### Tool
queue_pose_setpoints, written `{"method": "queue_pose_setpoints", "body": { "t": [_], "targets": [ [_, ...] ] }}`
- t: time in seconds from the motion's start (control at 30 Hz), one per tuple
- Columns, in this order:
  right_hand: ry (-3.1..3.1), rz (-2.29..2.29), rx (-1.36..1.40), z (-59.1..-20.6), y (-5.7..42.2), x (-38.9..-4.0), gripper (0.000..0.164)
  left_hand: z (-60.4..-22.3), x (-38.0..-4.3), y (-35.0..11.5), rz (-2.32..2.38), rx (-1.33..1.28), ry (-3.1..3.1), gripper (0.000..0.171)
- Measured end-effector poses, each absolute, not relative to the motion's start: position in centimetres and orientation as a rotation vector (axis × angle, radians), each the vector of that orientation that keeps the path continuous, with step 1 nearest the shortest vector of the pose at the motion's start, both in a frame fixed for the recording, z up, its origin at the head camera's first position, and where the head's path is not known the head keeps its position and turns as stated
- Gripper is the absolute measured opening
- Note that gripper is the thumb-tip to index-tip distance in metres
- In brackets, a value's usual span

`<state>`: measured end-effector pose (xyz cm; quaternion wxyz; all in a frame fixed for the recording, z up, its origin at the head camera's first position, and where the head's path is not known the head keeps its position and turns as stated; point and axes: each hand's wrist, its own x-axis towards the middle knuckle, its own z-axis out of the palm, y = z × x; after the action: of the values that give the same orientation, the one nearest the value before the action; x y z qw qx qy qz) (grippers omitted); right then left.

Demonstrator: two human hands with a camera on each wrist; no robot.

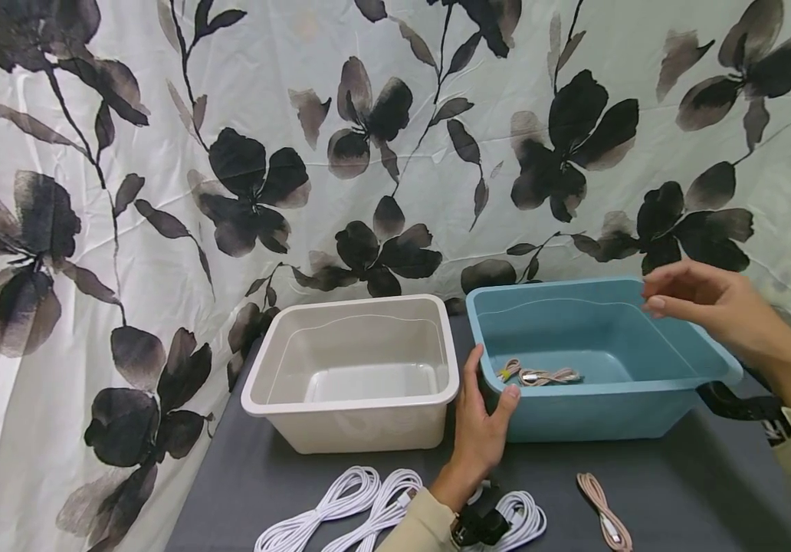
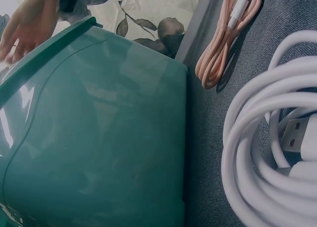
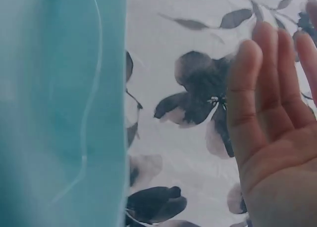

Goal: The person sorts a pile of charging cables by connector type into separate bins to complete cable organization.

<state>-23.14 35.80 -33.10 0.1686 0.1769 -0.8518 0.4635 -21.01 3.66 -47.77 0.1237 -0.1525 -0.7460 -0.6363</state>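
A blue plastic bin (image 1: 595,414) stands on the dark table, with coiled beige cables (image 1: 549,376) on its floor at the left. My left hand (image 1: 477,433) rests against the bin's front left corner, thumb at the front rim and fingers along the left side. That hand is out of sight in its own wrist view. Above the bin's right end hovers my right hand (image 1: 716,307), empty, fingers loosely bent. In the right wrist view the same hand (image 3: 277,123) shows straightened fingers beside the bin wall (image 3: 64,88).
Left of the blue bin is an empty off-white bin (image 1: 361,425). Coiled white cables (image 1: 350,498) lie in front of it, and another white coil (image 1: 523,521) is by my left wrist. A tied beige cable (image 1: 604,510) lies front right. Floral fabric (image 1: 395,153) hangs behind.
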Motion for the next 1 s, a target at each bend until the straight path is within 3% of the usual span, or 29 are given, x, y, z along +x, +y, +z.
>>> {"method": "queue_pose_setpoints", "body": {
  "t": [0.23, 0.43, 0.83, 1.0],
  "targets": [
    [-2.266, 1.445, 0.537, -37.9, 36.9, -17.1, 0.04, -47.7, -20.7, 3.9, -1.862, -0.438, -2.183, 0.072],
    [-2.168, 1.653, 0.57, -41.5, 36.9, -13.9, 0.045, -47.6, -20.7, 3.8, -1.866, -0.451, -2.168, 0.072],
    [-2.071, 1.945, 0.578, -48.5, 35.0, -11.4, 0.054, -47.6, -20.9, 3.8, -1.841, -0.465, -2.164, 0.071],
    [-2.232, 1.816, 0.496, -50.0, 34.0, -11.3, 0.052, -47.5, -20.9, 3.8, -1.843, -0.471, -2.168, 0.072]
  ]
}}
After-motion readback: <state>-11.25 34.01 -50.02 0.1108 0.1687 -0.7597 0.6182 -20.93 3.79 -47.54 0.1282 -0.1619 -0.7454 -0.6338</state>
